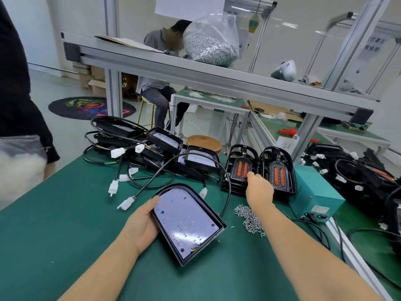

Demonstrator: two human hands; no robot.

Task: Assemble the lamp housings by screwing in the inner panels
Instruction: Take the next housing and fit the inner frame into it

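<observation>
While the left hand curls round the left rim of the black arch-shaped lamp housing with its white LED board, which lies face-up near the front of the green bench mat, the right hand reaches far-right to the stack of black inner panels with orange lenses; its fingertips touch the top panel, but whether they pinch it cannot be told. Judged by appearance, the housing is rigid moulded plastic, light enough for one hand; the exposed board looks delicate, so the rim is the sound place to hold. Its black cable with white connectors trails left and may drag. Far left lies a heap of black wired housings. Right of the held housing a loose pile of small silver screws sits just beside the right forearm, liable to scatter. Further right stand a second panel stack and a teal metal power box.
</observation>
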